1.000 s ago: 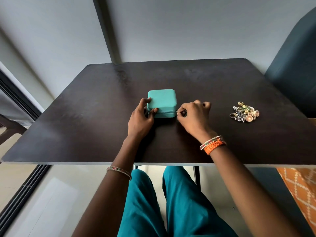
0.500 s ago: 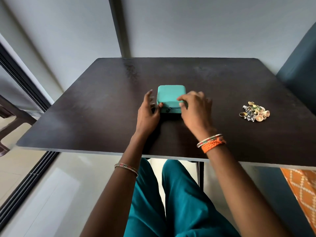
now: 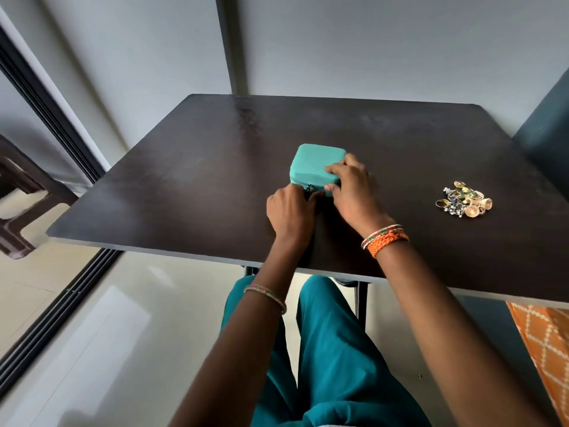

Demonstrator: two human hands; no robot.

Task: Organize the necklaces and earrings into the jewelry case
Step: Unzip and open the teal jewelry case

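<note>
Barely started: case [image 3: 315, 163] closed, right hand [image 3: 351, 188] clamped on its near corner, left hand [image 3: 291, 211] pinching the zipper pull [image 3: 308, 188]. Jewelry pile [image 3: 465, 202] untouched, well right of right hand.

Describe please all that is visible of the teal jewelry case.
The teal jewelry case is a small square box with rounded corners and a matte surface. It sits closed and flat on the dark table. The right hand grips its right side; the left hand is at the zipper pull on its front.
</note>
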